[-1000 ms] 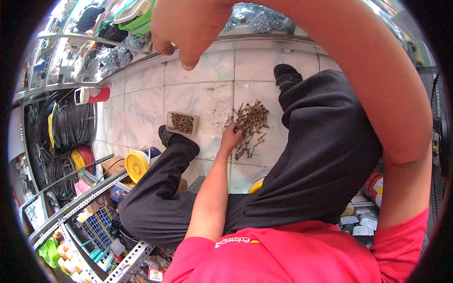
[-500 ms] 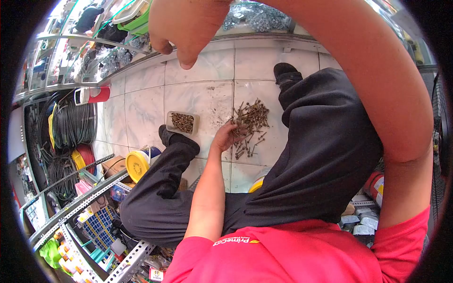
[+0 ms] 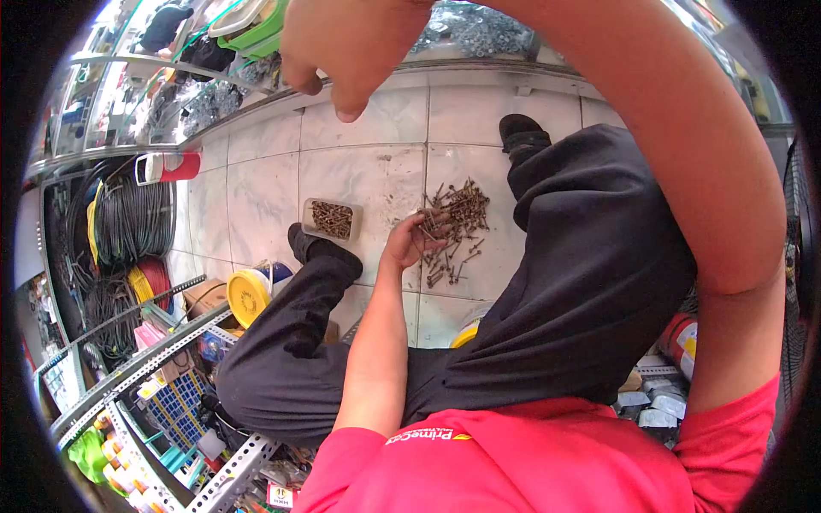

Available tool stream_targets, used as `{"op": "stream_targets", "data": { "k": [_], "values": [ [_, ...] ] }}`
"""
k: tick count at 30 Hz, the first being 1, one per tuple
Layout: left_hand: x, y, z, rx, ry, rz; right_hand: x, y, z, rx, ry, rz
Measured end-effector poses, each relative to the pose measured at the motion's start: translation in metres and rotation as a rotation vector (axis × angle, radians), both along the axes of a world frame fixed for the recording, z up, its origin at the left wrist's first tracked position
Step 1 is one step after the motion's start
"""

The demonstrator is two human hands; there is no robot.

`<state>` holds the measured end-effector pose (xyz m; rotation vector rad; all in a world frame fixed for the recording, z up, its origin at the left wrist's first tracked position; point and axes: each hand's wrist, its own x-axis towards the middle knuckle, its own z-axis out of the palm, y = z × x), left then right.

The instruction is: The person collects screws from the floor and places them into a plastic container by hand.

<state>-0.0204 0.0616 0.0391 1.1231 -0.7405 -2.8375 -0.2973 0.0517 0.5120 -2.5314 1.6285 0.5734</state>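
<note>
Here, a tub [image 3: 357,226] holds screws [image 3: 331,219]; left hand [image 3: 408,241], half-open, cups others; right hand [image 3: 352,47] hovers half-open

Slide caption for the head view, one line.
Left hand at a loose pile of screws on the tiled floor, tub of screws nearby, right hand raised.

Against the near edge of a pile of screws [image 3: 462,208] on the tiled floor [image 3: 359,171], the left hand [image 3: 409,242] is placed palm up at the pile's 8 o'clock; a few screws seem to be held in its bent fingers, though detail there is small. At the pile's 9 o'clock, more screws are contained in a clear tub [image 3: 357,224]. The right hand [image 3: 346,56] is held at 11 o'clock, fingers loosely bent. Toward the tub's 7 to 8 o'clock, a yellow-lidded bucket [image 3: 248,297] is seen.
</note>
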Motion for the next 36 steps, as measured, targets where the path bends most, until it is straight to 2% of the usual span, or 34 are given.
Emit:
{"op": "stream_targets", "data": {
  "k": [4,7,10,11,13,14,15,16,17,18,20,23,26,27,29,31,33,36],
  "values": [
    [0.0,0.0,-0.002,0.022,0.0,0.026,-0.008,-0.004,0.005,0.055,-0.022,0.097],
    [0.007,-0.009,-0.006,-0.027,0.011,0.09,0.006,0.006,0.007,0.028,0.033,-0.023],
    [0.023,-0.037,-0.027,-0.209,-0.225,0.362,0.011,0.011,0.008,0.028,0.052,-0.088],
    [0.032,-0.053,-0.028,-0.159,-0.238,0.493,0.01,0.011,0.008,0.031,0.048,-0.088],
    [0.051,-0.087,-0.022,-0.362,-0.391,0.649,0.01,0.01,0.008,0.031,0.038,-0.088],
    [0.06,-0.095,-0.012,-0.562,-0.482,0.692,0.007,0.009,0.008,0.044,0.026,-0.072],
    [0.067,-0.106,0.005,-0.658,-0.643,0.701,0.004,0.008,0.008,0.058,0.015,-0.057],
    [0.11,-0.139,-0.044,-0.928,-0.79,0.633,-0.004,0.003,0.009,0.087,-0.001,-0.024],
    [0.096,-0.131,0.002,-0.77,-0.809,0.729,-0.006,0.001,0.009,0.105,-0.011,-0.01],
    [0.114,-0.145,-0.005,-0.764,-0.83,0.696,-0.009,0.0,0.01,0.123,-0.021,0.005],
    [0.134,-0.154,-0.019,-0.967,-1.222,0.47,-0.006,0.002,0.011,0.121,-0.009,-0.024],
    [0.112,-0.121,0.007,-1.327,-1.47,0.384,0.008,0.009,0.011,0.078,0.051,-0.108],
    [0.081,-0.089,0.007,-1.546,-1.36,0.39,0.007,0.005,0.006,0.064,0.044,-0.076],
    [0.069,-0.082,0.002,-1.658,-1.168,0.329,0.005,0.002,0.004,0.07,0.029,-0.047],
    [0.038,-0.06,-0.01,-1.643,-0.869,0.105,-0.003,-0.007,0.0,0.083,-0.005,-0.008],
    [0.008,-0.031,-0.011,-1.505,-0.631,-0.141,0.005,0.0,0.002,0.063,0.003,-0.048],
    [-0.014,-0.012,-0.02,-1.602,-0.629,-0.332,0.004,0.001,0.005,0.077,0.005,-0.052],
    [-0.04,0.019,-0.018,-1.686,-0.646,-0.404,-0.004,-0.002,0.006,0.106,-0.007,-0.006]
  ]
}}
